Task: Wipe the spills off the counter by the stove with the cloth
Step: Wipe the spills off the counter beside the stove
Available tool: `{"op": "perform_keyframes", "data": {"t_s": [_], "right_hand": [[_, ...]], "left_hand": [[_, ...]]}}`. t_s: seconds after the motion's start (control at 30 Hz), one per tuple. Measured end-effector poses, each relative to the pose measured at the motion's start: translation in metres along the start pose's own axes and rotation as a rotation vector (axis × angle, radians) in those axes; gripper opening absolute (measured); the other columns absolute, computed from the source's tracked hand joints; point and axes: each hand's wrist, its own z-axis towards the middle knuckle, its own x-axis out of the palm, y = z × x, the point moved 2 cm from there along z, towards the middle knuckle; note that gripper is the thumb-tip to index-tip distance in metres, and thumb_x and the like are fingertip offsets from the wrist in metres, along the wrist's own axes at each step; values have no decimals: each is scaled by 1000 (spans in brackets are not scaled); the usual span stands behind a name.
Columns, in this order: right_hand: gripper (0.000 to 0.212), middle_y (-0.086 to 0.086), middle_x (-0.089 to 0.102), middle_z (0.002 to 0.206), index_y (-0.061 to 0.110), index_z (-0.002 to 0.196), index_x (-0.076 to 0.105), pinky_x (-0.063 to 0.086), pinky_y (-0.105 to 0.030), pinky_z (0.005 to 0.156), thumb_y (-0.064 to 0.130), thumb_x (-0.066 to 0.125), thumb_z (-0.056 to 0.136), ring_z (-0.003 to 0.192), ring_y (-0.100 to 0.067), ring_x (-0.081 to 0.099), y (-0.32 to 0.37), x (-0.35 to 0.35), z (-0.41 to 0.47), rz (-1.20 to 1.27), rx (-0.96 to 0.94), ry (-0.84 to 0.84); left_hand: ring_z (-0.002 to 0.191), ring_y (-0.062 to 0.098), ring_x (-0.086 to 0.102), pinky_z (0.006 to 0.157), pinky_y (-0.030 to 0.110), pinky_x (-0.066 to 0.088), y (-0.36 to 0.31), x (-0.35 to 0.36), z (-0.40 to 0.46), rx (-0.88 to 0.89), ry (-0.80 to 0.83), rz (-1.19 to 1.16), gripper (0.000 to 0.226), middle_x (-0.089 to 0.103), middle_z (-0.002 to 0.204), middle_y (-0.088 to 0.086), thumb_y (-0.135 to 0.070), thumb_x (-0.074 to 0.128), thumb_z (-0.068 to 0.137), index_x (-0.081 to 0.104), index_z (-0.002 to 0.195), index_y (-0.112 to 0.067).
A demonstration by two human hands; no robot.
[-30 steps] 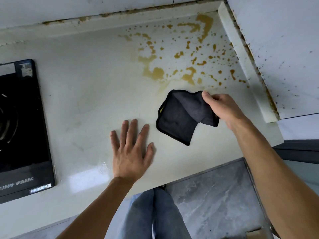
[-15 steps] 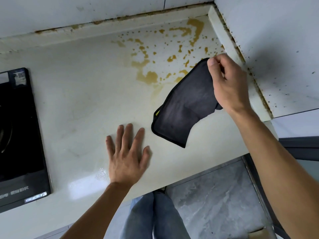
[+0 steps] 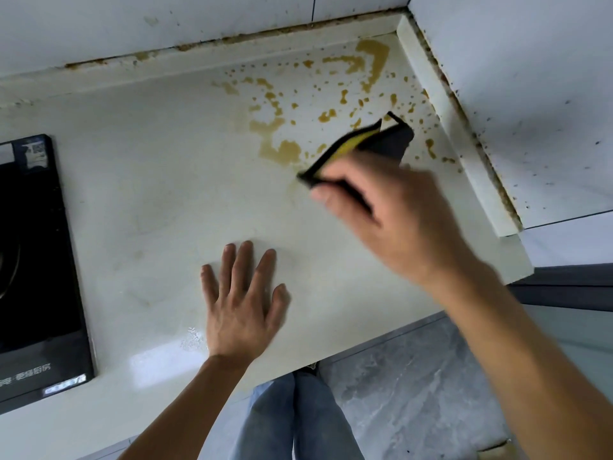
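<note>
Brown-yellow spills dot and pool on the cream counter toward its far right corner. My right hand grips a dark cloth with a yellow edge, held just in front of the spills; the view is blurred and I cannot tell whether the cloth touches the counter. Fingers spread, my left hand lies flat on the counter near its front edge. The black stove sits at the left.
White tiled walls close the counter at the back and right, with a raised cream ledge along them and grime in the seams. Below the counter's front edge are grey floor tiles and my jeans.
My right hand swung the cloth from hanging over the right side of the counter, up toward the corner, then left and down to the front of the spills. The left hand stayed flat.
</note>
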Motion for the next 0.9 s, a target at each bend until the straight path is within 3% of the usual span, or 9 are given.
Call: {"op": "perform_keyframes", "data": {"t_s": [0.07, 0.1, 0.2, 0.33, 0.5, 0.63, 0.77, 0.9], "right_hand": [[35, 4, 76, 91, 13, 105, 76, 56, -37, 55, 42, 57, 107, 71, -17, 71, 7, 33, -22, -31, -47, 99], [34, 4, 76, 91, 15, 105, 76, 56, -40, 55, 44, 57, 107, 72, -19, 72, 11, 50, -34, -42, -68, 157], [27, 8, 72, 87, 23, 102, 75, 53, -36, 51, 46, 60, 105, 69, -15, 69, 20, 90, -72, -36, -143, 295], [25, 9, 63, 80, 28, 101, 73, 45, -29, 47, 48, 59, 105, 62, -12, 59, 21, 111, -106, -33, -192, 355], [31, 8, 72, 96, 26, 109, 73, 55, -37, 57, 49, 53, 104, 77, -17, 70, -14, 93, -85, 38, 65, 310], [30, 10, 74, 100, 24, 114, 67, 56, -38, 70, 48, 51, 107, 86, -18, 71, -62, 81, -47, -3, 259, 188], [31, 4, 72, 120, 22, 128, 62, 54, -41, 86, 42, 49, 110, 107, -23, 69, -104, 99, -31, -168, 453, 240], [32, -1, 71, 122, 19, 134, 62, 53, -45, 92, 35, 50, 110, 113, -28, 64, -112, 108, -35, -222, 483, 109]], "left_hand": [[165, 38, 21, 128, 69, 12, 0, 1, 0, 1, -3, 6, 63, 35, 172, 13, -55, 41, 103, 49, 158, -25], [165, 38, 20, 128, 70, 12, 2, 2, 0, 2, -3, 3, 64, 34, 172, 13, -55, 42, 103, 48, 158, -24], [165, 41, 19, 126, 74, 14, 6, 6, -3, 54, -12, 6, 75, 31, 173, 15, -54, 50, 94, 45, 161, -23], [166, 41, 10, 126, 76, 12, 13, 9, -4, 99, 3, 36, 85, 24, 176, 15, -48, 58, 87, 38, 167, -25], [167, 37, 14, 129, 69, 8, 7, 7, -1, 38, 13, 31, 69, 28, 175, 11, -61, 37, 104, 40, 164, -28], [165, 36, 18, 128, 68, 12, 5, 9, -1, 21, -32, 30, 62, 32, 172, 10, -54, 43, 106, 45, 161, -27], [165, 35, 19, 129, 67, 11, 7, 13, -1, 20, -48, 27, 62, 32, 172, 8, -53, 45, 105, 45, 160, -27], [165, 35, 18, 129, 67, 10, 8, 15, -1, 23, -53, 26, 62, 32, 172, 8, -54, 44, 105, 45, 161, -27]]}}
